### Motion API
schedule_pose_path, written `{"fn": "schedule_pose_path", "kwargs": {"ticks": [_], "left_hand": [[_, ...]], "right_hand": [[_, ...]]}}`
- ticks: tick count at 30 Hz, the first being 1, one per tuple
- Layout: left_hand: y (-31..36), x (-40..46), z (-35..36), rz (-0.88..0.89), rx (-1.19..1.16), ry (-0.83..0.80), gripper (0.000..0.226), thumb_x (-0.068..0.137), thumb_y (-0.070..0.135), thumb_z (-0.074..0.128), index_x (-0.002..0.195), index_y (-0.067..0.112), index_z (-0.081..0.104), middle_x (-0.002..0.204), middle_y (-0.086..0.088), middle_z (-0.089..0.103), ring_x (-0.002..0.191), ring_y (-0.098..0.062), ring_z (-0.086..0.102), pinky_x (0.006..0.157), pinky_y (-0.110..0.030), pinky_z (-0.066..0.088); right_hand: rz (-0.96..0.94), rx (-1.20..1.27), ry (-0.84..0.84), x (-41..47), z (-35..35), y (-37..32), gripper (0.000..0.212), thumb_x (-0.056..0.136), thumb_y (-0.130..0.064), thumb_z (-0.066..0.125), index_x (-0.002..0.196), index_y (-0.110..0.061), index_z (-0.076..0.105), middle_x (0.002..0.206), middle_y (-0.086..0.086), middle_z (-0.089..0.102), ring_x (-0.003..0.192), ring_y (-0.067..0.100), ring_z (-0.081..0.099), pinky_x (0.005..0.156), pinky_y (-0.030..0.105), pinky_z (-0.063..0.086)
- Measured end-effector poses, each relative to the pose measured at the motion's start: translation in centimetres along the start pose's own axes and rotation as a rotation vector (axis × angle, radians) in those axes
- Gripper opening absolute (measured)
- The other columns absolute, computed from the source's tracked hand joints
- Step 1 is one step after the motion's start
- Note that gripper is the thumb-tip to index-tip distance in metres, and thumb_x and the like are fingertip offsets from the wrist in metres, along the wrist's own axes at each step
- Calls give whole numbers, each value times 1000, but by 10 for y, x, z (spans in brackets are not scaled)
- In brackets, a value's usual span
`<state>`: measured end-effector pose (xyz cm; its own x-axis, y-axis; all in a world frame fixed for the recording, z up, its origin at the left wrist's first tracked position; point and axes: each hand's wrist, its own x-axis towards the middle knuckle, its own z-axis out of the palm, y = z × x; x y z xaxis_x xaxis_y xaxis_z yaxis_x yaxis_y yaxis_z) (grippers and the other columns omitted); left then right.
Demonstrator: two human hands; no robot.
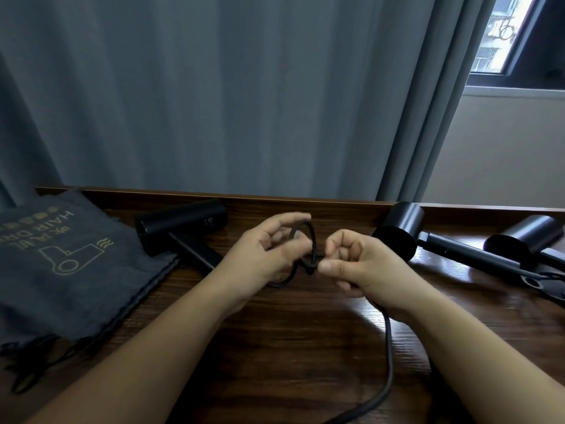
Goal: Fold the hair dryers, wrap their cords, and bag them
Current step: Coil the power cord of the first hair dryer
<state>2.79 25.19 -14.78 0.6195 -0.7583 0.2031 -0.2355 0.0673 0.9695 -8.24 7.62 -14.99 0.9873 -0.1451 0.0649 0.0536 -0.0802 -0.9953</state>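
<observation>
Both hands work mid-surface on one black cord. The right hand has its fingers curled tight, thumb and forefinger pinching the cord at a small strap or tie; which of the two cannot be told. From that pinch the cord runs back under the palm and down toward the near edge of the surface. The left hand, just left of the right fingers, is loosely curled with a cord loop round its fingertips, the loop standing upright between the two hands. The hair dryer lies left of the left fingers, handle pointing toward that wrist, still unfolded. Bags lie further left. Judgement: cord wrapping is under way; the left hand is nearer the dryer. Two more dryers lie right of the right fingers.
</observation>
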Motion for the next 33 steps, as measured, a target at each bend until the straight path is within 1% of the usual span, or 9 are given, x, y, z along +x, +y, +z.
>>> {"fn": "schedule_pose_path", "kwargs": {"ticks": [2, 4, 9, 14, 17, 21, 23, 28, 33], "left_hand": [[-2, 0, -3, 56, 184, -50, 64, 79, 31, 79, 135, 47, 52, 113, 11, 65, 103, -3, 65, 88, -16, 52], [-4, 0, -3, 69, 300, -94, 64, 78, 24, 84, 130, 47, 56, 111, 15, 62, 108, -6, 63, 98, -24, 52], [-6, 0, 2, 67, 400, 83, 27, 74, 34, 86, 88, 26, 64, 89, 5, 69, 81, -7, 64, 73, -23, 52], [-5, 4, 2, -4, 381, 372, 30, 75, 46, 81, 81, 25, 62, 83, 4, 69, 79, -14, 66, 65, -36, 57], [-5, 4, 1, -7, 392, 467, 28, 78, 44, 81, 79, 29, 58, 81, 5, 65, 78, -14, 62, 61, -28, 47], [-3, 3, 1, -27, 456, 331, 24, 78, 42, 81, 80, 29, 61, 86, 10, 67, 84, -9, 62, 66, -27, 49], [-2, 1, 2, -19, 511, 221, 23, 77, 40, 82, 81, 29, 62, 88, 10, 68, 84, -6, 62, 71, -29, 53], [-1, -2, 0, 45, 544, 93, 24, 78, 41, 81, 90, 37, 61, 95, 14, 67, 84, -3, 60, 72, -26, 54], [-4, -2, 2, 59, 366, -33, 56, 79, 27, 83, 124, 42, 52, 104, 13, 70, 99, -5, 67, 90, -24, 53]], "right_hand": [[49, 166, 32, 1, -2, 0, 21, 78, -12, 72, 88, -9, 54, 64, 10, 65, 41, 8, 42, 37, 16, 30], [113, 247, 54, 1, -2, 2, 19, 77, -16, 73, 85, -11, 56, 67, 14, 65, 39, 8, 40, 34, 16, 28], [155, 207, 56, 2, -5, 0, 22, 74, -29, 78, 84, -13, 67, 77, 12, 65, 46, 10, 40, 36, 16, 29], [327, 349, -98, -6, -27, -16, 35, 81, -4, 74, 114, -9, 65, 85, 8, 65, 53, 11, 57, 44, 19, 48], [350, 440, -33, -5, -28, -19, 27, 90, 2, 63, 116, -3, 60, 81, 10, 65, 56, 16, 65, 49, 26, 56], [175, -42, 386, 4, -29, -4, 11, 101, -9, 56, 109, -7, 64, 84, 7, 76, 48, 9, 48, 41, 19, 40], [74, -252, 451, 4, -32, -1, 11, 102, -14, 57, 102, -15, 68, 90, 5, 78, 48, 9, 42, 43, 22, 35], [-28, -504, 342, -1, -29, -5, 10, 94, -20, 70, 88, -26, 77, 67, -17, 70, 52, -4, 55, 51, 11, 40], [-29, -384, 66, -1, -8, -1, 8, 91, -15, 70, 89, -16, 78, 59, -12, 64, 53, -2, 54, 53, 13, 41]]}}
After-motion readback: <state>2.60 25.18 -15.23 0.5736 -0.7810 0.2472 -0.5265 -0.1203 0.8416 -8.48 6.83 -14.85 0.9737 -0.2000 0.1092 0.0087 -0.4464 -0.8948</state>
